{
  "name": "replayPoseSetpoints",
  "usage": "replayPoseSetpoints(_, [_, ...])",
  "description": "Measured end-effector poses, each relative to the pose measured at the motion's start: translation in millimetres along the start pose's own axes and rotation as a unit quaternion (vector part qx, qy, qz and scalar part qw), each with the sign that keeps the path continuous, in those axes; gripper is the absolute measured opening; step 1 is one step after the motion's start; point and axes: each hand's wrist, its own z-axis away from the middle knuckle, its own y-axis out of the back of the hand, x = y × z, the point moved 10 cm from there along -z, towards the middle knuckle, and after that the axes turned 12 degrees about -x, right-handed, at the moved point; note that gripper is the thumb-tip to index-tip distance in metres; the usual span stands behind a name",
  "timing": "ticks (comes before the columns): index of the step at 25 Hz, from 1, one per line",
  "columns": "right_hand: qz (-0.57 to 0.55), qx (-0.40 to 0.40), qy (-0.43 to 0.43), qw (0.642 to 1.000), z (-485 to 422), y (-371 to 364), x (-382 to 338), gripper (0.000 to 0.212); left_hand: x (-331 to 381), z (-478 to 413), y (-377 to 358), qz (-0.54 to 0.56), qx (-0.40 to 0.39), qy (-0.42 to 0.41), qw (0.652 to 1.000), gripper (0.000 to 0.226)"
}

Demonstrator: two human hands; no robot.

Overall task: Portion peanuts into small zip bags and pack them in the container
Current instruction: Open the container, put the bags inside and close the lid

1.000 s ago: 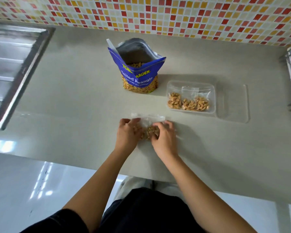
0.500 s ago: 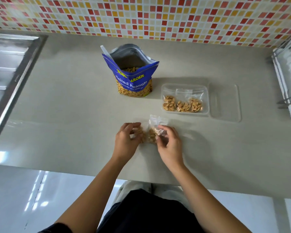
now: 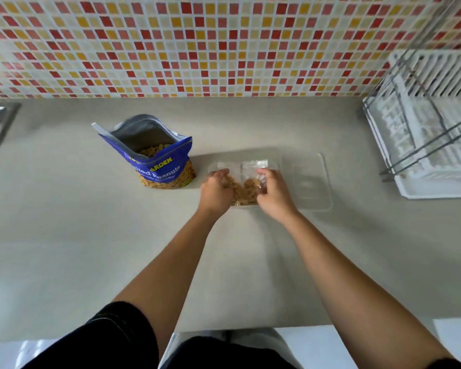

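While the open peanut bag [image 3: 155, 161] stands at left on the tabletop [image 3: 64, 209], the left hand [image 3: 214, 191] grips filled zip bags [image 3: 246, 186], fingers curled. The right hand [image 3: 274, 195] pinches them likewise, low over the clear container [image 3: 277, 162]. Step judged: packing. Next move calls for laying them flat, then letting go. The lid [image 3: 313, 182] lies just beside.
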Motion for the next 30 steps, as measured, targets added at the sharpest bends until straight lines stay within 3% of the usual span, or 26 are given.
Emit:
replayPoseSetpoints(4, [0.059, -0.093, -0.054, 0.992, -17.3, -10.8, 15.7, 0.058, 10.8, -7.9, -17.7, -0.140, -0.026, -0.029, 0.989, 0.053])
replayPoseSetpoints(7, [0.185, -0.062, -0.029, 0.980, -14.2, -6.5, 5.9, 0.051, 18.4, -1.6, -22.0, -0.272, 0.004, -0.055, 0.961, 0.045])
replayPoseSetpoints(10, [0.228, -0.019, -0.020, 0.973, -7.5, -1.2, 3.1, 0.043, 24.5, 9.9, -16.1, -0.346, 0.095, -0.066, 0.931, 0.027])
replayPoseSetpoints(13, [0.193, 0.029, 0.005, 0.981, -2.0, 5.1, 2.9, 0.037, 19.0, 13.4, -8.0, -0.320, 0.144, -0.059, 0.935, 0.040])
replayPoseSetpoints(15, [0.142, 0.116, 0.002, 0.983, 5.9, 25.1, 11.0, 0.036, 14.2, 15.0, 0.4, -0.282, 0.150, -0.036, 0.947, 0.049])
replayPoseSetpoints(18, [0.069, 0.194, -0.101, 0.973, 14.1, 48.4, 54.2, 0.038, 0.7, 15.1, 7.3, -0.186, 0.117, 0.027, 0.975, 0.050])
replayPoseSetpoints(20, [0.014, 0.186, -0.181, 0.966, 14.5, 51.8, 86.2, 0.044, -2.2, 17.4, 6.8, -0.163, 0.093, 0.046, 0.981, 0.046])
replayPoseSetpoints(22, [-0.046, 0.206, -0.200, 0.957, 14.8, 58.3, 102.7, 0.044, -0.6, 19.3, 6.8, -0.165, 0.086, 0.046, 0.982, 0.036])
replayPoseSetpoints(24, [-0.034, 0.210, -0.222, 0.952, 18.0, 65.8, 112.9, 0.048, -0.6, 18.4, 7.3, -0.169, 0.083, 0.051, 0.981, 0.030])
replayPoseSetpoints(27, [-0.007, 0.132, -0.322, 0.937, 28.4, 58.0, 133.0, 0.071, -0.9, 14.0, 6.8, -0.199, 0.067, 0.049, 0.976, 0.033])
replayPoseSetpoints(30, [0.022, 0.129, -0.336, 0.933, 33.4, 59.2, 135.1, 0.082, 0.4, 12.9, 7.4, -0.200, 0.056, 0.043, 0.977, 0.035])
